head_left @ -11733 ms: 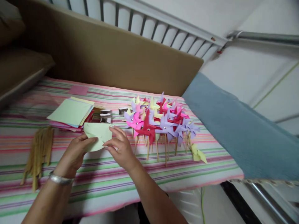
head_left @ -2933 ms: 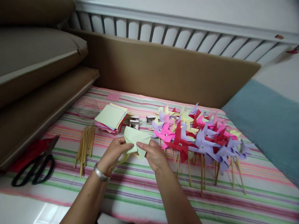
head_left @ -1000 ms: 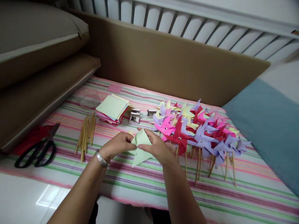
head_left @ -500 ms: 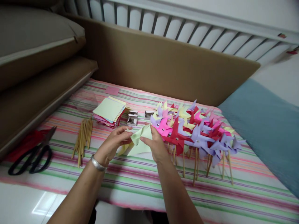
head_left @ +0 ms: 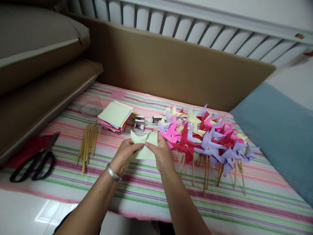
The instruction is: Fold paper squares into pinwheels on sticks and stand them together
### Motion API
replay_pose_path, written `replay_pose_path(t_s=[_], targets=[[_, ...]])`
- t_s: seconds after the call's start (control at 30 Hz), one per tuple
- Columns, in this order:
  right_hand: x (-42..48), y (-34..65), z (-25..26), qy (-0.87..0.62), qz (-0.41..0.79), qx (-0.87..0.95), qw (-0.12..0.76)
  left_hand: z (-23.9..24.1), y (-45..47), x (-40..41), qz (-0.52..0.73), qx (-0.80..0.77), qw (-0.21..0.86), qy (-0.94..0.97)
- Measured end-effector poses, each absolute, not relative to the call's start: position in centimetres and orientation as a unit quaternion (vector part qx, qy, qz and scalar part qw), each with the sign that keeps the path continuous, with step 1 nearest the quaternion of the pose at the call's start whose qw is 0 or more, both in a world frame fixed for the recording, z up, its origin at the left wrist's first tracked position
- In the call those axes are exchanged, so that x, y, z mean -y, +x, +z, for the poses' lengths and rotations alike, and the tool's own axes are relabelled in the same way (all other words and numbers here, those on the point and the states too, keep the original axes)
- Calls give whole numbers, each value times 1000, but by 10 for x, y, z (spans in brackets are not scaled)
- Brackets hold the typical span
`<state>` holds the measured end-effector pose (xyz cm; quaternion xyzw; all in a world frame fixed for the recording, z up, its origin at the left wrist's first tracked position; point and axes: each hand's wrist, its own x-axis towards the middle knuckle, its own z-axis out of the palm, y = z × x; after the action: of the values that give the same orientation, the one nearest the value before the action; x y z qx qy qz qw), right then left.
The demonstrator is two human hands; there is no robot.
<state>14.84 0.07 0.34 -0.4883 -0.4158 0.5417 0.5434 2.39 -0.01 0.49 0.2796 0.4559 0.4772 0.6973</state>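
From the head view, here you are with both hands in close and one pale green paper (head_left: pixel 149 154) between them, up over the striped cloth (head_left: pixel 137 182) near the middle of the scene! Your left hand (head_left: pixel 124 154) has its fingers closed on the paper's left side, the thumb pressing on top toward the centre. Your right hand (head_left: pixel 162 154) mirrors it, fingers closed on the right side, and the two thumb tips sit just beside each other on the sheet. Look at that upper edge: it curls up into a bent flap, pointed at the left corner. A silver bracelet (head_left: pixel 113 173) rings your left wrist. Just beyond the paper stand two small white boxes, one (head_left: pixel 139 125) with little bits inside, too small to name, the other (head_left: pixel 156 120) nearer the pinwheels (head_left: pixel 207 147). And what a crowd those are, red, pink, lavender and pale yellow, packed together on thin sticks to the right of your right hand! Over to your left, a stack of coloured paper squares (head_left: pixel 114 114) lies behind a bundle of loose sticks (head_left: pixel 87 145), and farther left black-handled scissors (head_left: pixel 34 165) rest with their blades over something red (head_left: pixel 28 148).
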Motion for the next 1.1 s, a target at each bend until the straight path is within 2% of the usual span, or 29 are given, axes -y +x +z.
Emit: replay_pose_path(t_s=[0.13, 0.23, 0.33, 0.43, 0.57, 0.7, 1.1], targets=[[-1, 157, 4, -518, 497, 454, 527, 9, 10, -5, 493, -454, 693, 267], [1, 166, 9, -497, 391, 560, 535, 13, -7, -9, 517, -456, 676, 260], [6, 171, 18, -455, 291, 693, 478, 17, -21, -11, 538, -452, 661, 262], [12, 168, 25, -418, 243, 777, 404, 20, -27, -11, 543, -456, 657, 256], [14, 160, 23, -404, 168, 815, 379, 21, -27, -10, 539, -458, 660, 254], [11, 158, 17, -412, 147, 809, 392, 19, -25, -11, 534, -458, 662, 258], [11, 157, 15, -471, 184, 757, 415, 13, -1, -4, 456, -479, 673, 329]])
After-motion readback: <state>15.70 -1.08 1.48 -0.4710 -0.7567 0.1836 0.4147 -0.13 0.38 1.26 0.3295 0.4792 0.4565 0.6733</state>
